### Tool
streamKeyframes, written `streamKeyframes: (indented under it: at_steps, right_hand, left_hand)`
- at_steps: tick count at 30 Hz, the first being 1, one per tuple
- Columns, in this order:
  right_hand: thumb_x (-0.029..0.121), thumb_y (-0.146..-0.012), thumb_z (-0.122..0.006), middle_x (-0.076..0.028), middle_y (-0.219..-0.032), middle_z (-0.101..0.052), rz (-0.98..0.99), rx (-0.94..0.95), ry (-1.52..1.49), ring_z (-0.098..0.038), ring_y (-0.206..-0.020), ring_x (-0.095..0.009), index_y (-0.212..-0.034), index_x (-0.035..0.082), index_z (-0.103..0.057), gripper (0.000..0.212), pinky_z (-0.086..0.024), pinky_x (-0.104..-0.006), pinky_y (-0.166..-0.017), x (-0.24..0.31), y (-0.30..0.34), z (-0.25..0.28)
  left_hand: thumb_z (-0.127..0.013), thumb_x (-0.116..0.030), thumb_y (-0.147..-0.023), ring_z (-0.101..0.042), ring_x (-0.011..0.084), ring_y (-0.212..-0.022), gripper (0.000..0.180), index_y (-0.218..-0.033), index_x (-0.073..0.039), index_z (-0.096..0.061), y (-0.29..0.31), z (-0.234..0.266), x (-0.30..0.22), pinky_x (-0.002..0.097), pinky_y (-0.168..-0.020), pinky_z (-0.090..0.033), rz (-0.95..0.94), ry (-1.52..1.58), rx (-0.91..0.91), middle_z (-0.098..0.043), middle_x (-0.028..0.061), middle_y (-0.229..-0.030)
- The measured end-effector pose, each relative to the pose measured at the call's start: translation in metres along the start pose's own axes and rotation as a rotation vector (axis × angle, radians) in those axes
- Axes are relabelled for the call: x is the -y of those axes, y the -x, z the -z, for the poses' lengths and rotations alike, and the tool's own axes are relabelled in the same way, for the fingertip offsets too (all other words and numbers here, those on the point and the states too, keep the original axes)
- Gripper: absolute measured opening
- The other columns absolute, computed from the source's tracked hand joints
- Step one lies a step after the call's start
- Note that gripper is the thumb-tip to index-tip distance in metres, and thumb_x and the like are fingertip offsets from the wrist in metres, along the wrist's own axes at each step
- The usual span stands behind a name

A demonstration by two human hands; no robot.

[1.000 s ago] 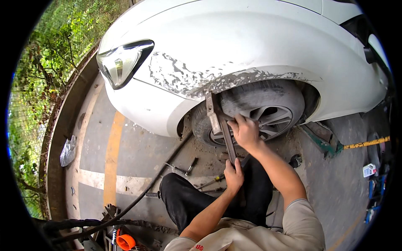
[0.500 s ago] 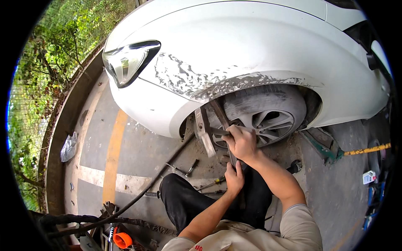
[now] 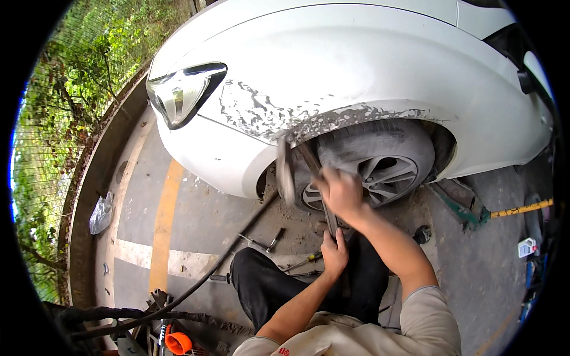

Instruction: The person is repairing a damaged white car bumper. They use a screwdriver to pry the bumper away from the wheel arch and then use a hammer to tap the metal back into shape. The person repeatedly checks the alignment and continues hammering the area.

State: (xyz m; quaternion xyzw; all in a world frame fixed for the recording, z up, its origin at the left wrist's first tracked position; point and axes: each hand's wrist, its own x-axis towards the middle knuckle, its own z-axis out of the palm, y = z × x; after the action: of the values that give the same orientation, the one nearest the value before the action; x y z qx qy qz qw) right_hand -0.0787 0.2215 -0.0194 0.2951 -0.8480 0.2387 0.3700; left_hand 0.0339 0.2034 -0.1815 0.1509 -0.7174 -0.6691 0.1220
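Note:
My left hand [image 3: 335, 252] is closed round the lower end of a long flat metal bar [image 3: 330, 219]. The bar slants up to the wheel-arch edge of a white car fender [image 3: 380, 65]. My right hand [image 3: 341, 193], smeared by motion, grips a hammer, crossing in front of the bar. The hammer head [image 3: 285, 175] is blurred beside the bar's upper part, close under the arch lip; I cannot tell whether it touches. Scraped grey and white patches [image 3: 261, 113] mark the fender between the headlight [image 3: 181, 95] and the arch. Behind my right hand is the wheel [image 3: 389, 175].
A long black hose [image 3: 237, 240] crosses the ground on the left. Near my knees lie a T-handled tool [image 3: 273, 240] and a yellow-handled screwdriver [image 3: 312, 257]. A green jack [image 3: 466, 207] with a yellow handle [image 3: 519, 209] stands right of the wheel. An orange cup-shaped part [image 3: 178, 342] sits lower left.
My right hand and the hammer have swung, and the hammer head is now a blur slightly higher, nearer the arch lip. My left hand keeps its hold on the bar.

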Motion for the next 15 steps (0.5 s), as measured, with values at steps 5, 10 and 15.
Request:
streamKeyframes:
  at_steps: [5, 10, 15]
  right_hand:
    - [0.040, -0.087, -0.064, -0.010, -0.054, -0.059, 0.037, -0.018, -0.069, -0.059, -0.045, -0.029, -0.072, 0.009, -0.053, 0.036, -0.044, -0.0382, -0.039, 0.013, 0.004, -0.002]
    - [0.040, -0.087, -0.065, -0.009, -0.051, -0.056, 0.053, -0.043, -0.065, -0.059, -0.044, -0.029, -0.070, 0.010, -0.053, 0.036, -0.044, -0.0380, -0.039, -0.004, 0.004, -0.008]
    - [0.041, -0.086, -0.065, -0.006, -0.056, -0.057, 0.089, -0.065, -0.070, -0.060, -0.049, -0.027, -0.070, 0.010, -0.054, 0.037, -0.045, -0.0366, -0.042, -0.008, 0.021, -0.009]
  left_hand:
    - [-0.051, -0.031, -0.098, -0.059, 0.0395, -0.058, 0.037, -0.084, 0.003, -0.049, -0.001, 0.003, -0.001, 0.0465, -0.055, -0.044, 0.073, 0.030, 0.026, -0.057, 0.0217, -0.062]
    - [-0.052, -0.030, -0.097, -0.060, 0.0362, -0.056, 0.035, -0.085, 0.003, -0.049, 0.000, 0.004, 0.001, 0.0446, -0.054, -0.044, 0.067, 0.016, 0.018, -0.058, 0.0195, -0.061]
    - [-0.051, -0.029, -0.098, -0.055, 0.0246, -0.049, 0.033, -0.084, 0.001, -0.047, 0.004, 0.006, -0.010, 0.0376, -0.049, -0.042, 0.043, 0.042, 0.022, -0.055, 0.0120, -0.057]
